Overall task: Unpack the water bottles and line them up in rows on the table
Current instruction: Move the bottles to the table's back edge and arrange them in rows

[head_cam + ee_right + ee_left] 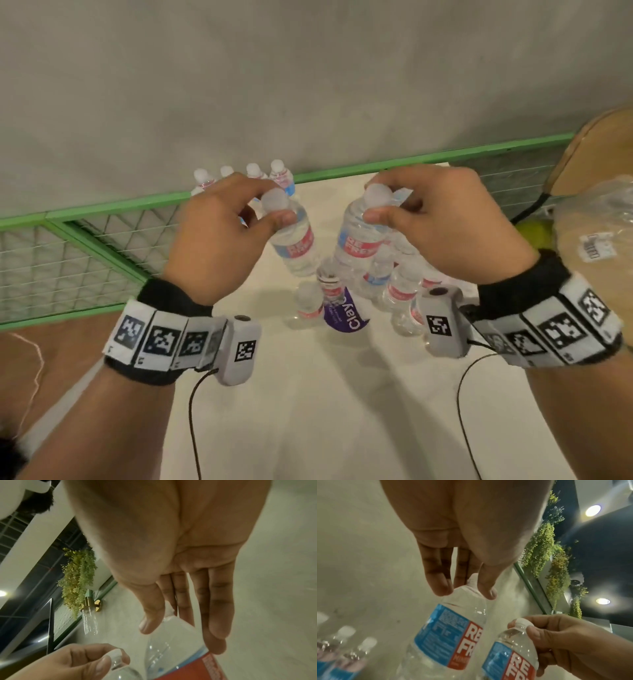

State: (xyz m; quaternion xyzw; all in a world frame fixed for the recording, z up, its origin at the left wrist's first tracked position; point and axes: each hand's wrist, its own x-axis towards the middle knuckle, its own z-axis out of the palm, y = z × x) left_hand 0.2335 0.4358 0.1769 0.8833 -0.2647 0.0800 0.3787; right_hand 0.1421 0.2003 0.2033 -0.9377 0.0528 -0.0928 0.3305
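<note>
My left hand (pixel 275 205) pinches the white cap of a clear water bottle (pixel 296 246) with a red and blue label, held tilted above the table. My right hand (pixel 376 205) grips the cap of a second such bottle (pixel 358 240) beside it. The left wrist view shows the left hand (pixel 471 588) on its bottle (pixel 452 635); the right wrist view shows the right hand (pixel 169 616) on its own bottle (pixel 180 658). Several bottles (pixel 246 174) stand grouped at the table's far edge. More bottles (pixel 397 287) cluster under my right hand, next to a purple label (pixel 346 313).
The white table (pixel 308 394) runs toward me. A green rail with wire mesh (pixel 102 233) borders the far and left sides. A cardboard box (pixel 599 154) and a clear plastic bag (pixel 596 236) sit at the right. Cables hang from both wristbands.
</note>
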